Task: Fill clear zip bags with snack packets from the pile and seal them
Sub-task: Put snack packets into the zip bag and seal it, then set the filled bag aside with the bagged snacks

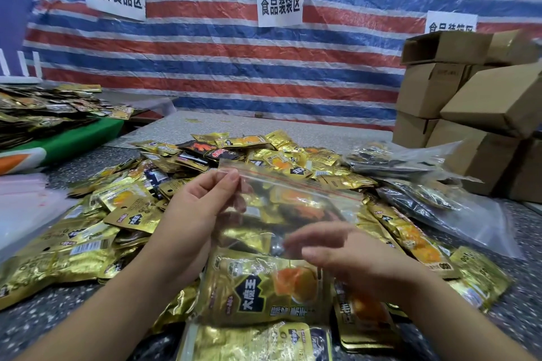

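Nearest, at 6 o'clock, a gold packet (264,287) lies on the pile (123,214) covering the bench (44,331). Left hand (193,214) pinches the bag (293,202) by its zip corner at 11 o'clock; right hand (346,252) hovers, fingers loose, empty. Thin, limp, slick film: I would grip the stiffer zip strip at both ends.

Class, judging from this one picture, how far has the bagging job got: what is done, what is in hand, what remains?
Done: filled clear bags lie on the right by the cardboard boxes. In hand: the left hand pinches the top corner of a zip bag already holding packets; the right hand hovers open beside it. Left: sealing it, and a large pile of loose packets.
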